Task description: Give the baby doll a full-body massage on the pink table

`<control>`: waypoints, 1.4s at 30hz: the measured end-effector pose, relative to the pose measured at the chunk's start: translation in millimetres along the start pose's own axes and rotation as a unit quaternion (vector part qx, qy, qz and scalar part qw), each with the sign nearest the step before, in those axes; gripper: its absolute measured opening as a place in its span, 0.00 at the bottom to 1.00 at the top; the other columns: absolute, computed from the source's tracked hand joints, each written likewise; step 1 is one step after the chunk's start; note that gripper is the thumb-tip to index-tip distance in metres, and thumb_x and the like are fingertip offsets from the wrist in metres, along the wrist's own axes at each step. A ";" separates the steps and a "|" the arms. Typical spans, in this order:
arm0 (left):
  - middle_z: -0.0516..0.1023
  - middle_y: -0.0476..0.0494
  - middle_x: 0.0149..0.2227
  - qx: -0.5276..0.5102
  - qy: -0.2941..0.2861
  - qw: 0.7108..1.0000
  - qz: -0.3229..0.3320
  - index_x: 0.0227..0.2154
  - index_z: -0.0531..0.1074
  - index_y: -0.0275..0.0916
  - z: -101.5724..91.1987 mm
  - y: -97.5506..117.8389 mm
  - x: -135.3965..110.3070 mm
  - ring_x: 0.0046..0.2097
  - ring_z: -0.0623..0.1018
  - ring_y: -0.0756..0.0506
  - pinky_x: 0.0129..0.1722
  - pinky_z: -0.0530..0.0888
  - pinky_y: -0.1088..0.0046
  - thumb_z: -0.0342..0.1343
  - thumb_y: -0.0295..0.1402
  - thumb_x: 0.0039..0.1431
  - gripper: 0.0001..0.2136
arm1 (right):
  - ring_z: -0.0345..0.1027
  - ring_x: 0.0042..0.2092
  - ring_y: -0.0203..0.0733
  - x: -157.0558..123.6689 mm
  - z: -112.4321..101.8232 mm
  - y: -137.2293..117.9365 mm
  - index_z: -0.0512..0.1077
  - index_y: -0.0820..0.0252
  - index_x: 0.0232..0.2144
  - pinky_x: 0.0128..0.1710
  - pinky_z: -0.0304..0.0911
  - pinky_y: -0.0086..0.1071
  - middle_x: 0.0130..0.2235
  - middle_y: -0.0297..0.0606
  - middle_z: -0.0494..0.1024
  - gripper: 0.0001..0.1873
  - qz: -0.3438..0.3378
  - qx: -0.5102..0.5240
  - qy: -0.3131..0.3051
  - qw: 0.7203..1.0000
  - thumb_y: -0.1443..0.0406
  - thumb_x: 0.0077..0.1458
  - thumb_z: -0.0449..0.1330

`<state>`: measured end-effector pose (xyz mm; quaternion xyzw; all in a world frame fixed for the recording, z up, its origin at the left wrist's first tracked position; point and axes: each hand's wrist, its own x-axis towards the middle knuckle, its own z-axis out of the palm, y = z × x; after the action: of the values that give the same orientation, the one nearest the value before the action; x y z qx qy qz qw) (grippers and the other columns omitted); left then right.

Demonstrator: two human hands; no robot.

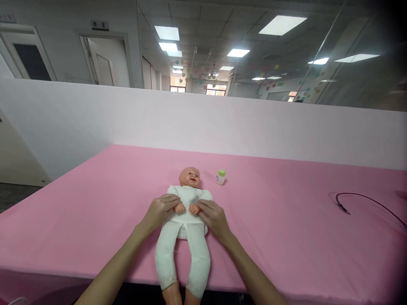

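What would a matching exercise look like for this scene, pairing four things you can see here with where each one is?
Things:
1. Small white bottle with a green cap
2. Thin black cable
3. The person's left hand
4. Baby doll in white clothes

Places:
A. On the doll's white sleeve
B. Lying face-up, feet at the near edge of the pink table top
C. Upright beside the doll's head
D. Curving across the table's right side

Pairs: 1-C, 2-D, 3-A, 4-B
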<state>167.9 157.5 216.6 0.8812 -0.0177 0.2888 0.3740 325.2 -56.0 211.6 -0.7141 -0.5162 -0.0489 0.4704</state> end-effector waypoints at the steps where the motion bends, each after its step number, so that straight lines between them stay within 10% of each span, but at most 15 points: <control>1: 0.84 0.44 0.48 0.026 -0.028 0.999 0.016 0.42 0.82 0.45 2.8 -1.0 -1.3 0.53 0.79 0.39 0.54 0.74 0.61 0.53 0.35 0.68 0.11 | 0.76 0.47 0.54 -3.0 3.9 0.5 0.82 0.48 0.42 0.51 0.71 0.51 0.47 0.42 0.83 0.15 -0.017 -0.021 -0.040 0.999 0.54 0.65 0.56; 5: 0.84 0.44 0.46 0.021 -0.027 0.999 0.000 0.40 0.82 0.45 3.7 -1.4 -1.1 0.52 0.79 0.39 0.54 0.75 0.60 0.54 0.36 0.67 0.10 | 0.76 0.48 0.54 -3.8 5.8 4.2 0.82 0.49 0.42 0.50 0.71 0.51 0.48 0.42 0.83 0.16 -0.020 -0.028 -0.061 0.998 0.54 0.66 0.55; 8: 0.84 0.43 0.42 -0.085 0.171 0.974 -0.118 0.37 0.80 0.42 -7.5 -1.4 2.8 0.48 0.80 0.38 0.52 0.77 0.60 0.61 0.41 0.63 0.09 | 0.76 0.45 0.53 7.3 -8.6 11.7 0.80 0.52 0.42 0.46 0.73 0.47 0.46 0.42 0.83 0.15 0.080 0.047 0.110 0.990 0.52 0.60 0.62; 12: 0.82 0.40 0.43 -0.268 0.386 0.831 -0.298 0.37 0.78 0.37 -26.1 -22.0 -3.0 0.48 0.81 0.38 0.51 0.80 0.60 0.68 0.41 0.56 0.13 | 0.69 0.28 0.41 17.1 -36.1 44.7 0.78 0.60 0.37 0.29 0.71 0.37 0.33 0.39 0.80 0.23 0.284 0.210 0.392 0.849 0.51 0.44 0.73; 17: 0.81 0.41 0.37 -0.398 0.447 0.702 -0.385 0.31 0.77 0.35 -30.1 -49.7 -17.0 0.44 0.83 0.43 0.52 0.81 0.62 0.71 0.33 0.53 0.09 | 0.58 0.22 0.33 14.4 -50.9 78.9 0.71 0.58 0.25 0.21 0.65 0.30 0.21 0.28 0.68 0.22 0.412 0.344 0.439 0.721 0.58 0.32 0.78; 19: 0.81 0.41 0.37 -0.384 0.462 0.709 -0.368 0.32 0.79 0.35 -27.4 -44.8 -15.1 0.42 0.83 0.44 0.51 0.80 0.63 0.72 0.33 0.52 0.10 | 0.57 0.22 0.32 15.8 -49.9 73.1 0.73 0.59 0.27 0.21 0.63 0.28 0.21 0.27 0.67 0.22 0.381 0.344 0.432 0.742 0.57 0.33 0.78; 22: 0.82 0.42 0.37 -0.279 0.423 0.814 -0.285 0.36 0.81 0.36 -21.5 -21.2 -7.3 0.42 0.82 0.43 0.47 0.80 0.64 0.72 0.38 0.52 0.13 | 0.63 0.27 0.34 18.7 -42.7 46.1 0.76 0.61 0.35 0.26 0.65 0.29 0.27 0.31 0.73 0.23 0.270 0.281 0.377 0.840 0.54 0.41 0.76; 25: 0.84 0.43 0.41 -0.139 0.304 0.930 -0.154 0.39 0.82 0.39 -11.3 3.3 -3.1 0.44 0.82 0.41 0.47 0.78 0.65 0.66 0.39 0.59 0.10 | 0.72 0.36 0.41 14.3 -27.9 16.4 0.77 0.58 0.40 0.34 0.69 0.33 0.37 0.38 0.80 0.16 0.134 0.149 0.220 0.955 0.56 0.53 0.70; 28: 0.84 0.44 0.45 0.029 0.136 0.990 -0.004 0.41 0.82 0.43 3.8 11.9 -7.0 0.48 0.81 0.42 0.47 0.77 0.67 0.59 0.34 0.66 0.07 | 0.75 0.44 0.46 0.3 -8.8 2.8 0.77 0.55 0.42 0.42 0.71 0.38 0.43 0.40 0.82 0.06 -0.021 0.009 0.032 0.999 0.64 0.62 0.62; 35: 0.85 0.43 0.46 0.154 0.029 0.986 0.061 0.44 0.81 0.43 20.5 9.5 -13.6 0.48 0.81 0.42 0.37 0.75 0.71 0.55 0.25 0.66 0.12 | 0.77 0.43 0.47 -8.5 4.1 4.0 0.77 0.55 0.41 0.40 0.72 0.38 0.44 0.42 0.82 0.09 -0.134 -0.085 -0.050 0.986 0.67 0.65 0.56; 39: 0.84 0.41 0.41 -0.089 0.222 0.963 -0.124 0.39 0.83 0.42 2.0 11.9 -1.9 0.43 0.81 0.40 0.37 0.75 0.70 0.65 0.38 0.60 0.08 | 0.74 0.38 0.44 12.1 -16.4 15.7 0.76 0.57 0.40 0.36 0.71 0.35 0.38 0.40 0.81 0.12 0.087 0.099 0.175 0.976 0.57 0.58 0.66; 42: 0.81 0.43 0.33 -0.274 0.407 0.821 -0.293 0.35 0.81 0.36 -14.4 -2.4 1.5 0.31 0.76 0.48 0.25 0.68 0.76 0.72 0.39 0.51 0.13 | 0.66 0.27 0.37 18.1 -32.8 43.9 0.74 0.59 0.33 0.26 0.65 0.29 0.26 0.31 0.74 0.21 0.261 0.224 0.361 0.867 0.53 0.44 0.74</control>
<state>162.6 169.2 223.8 0.5086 0.3164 0.4812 0.6400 381.6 -68.3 212.4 -0.6307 -0.1023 -0.0622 0.7667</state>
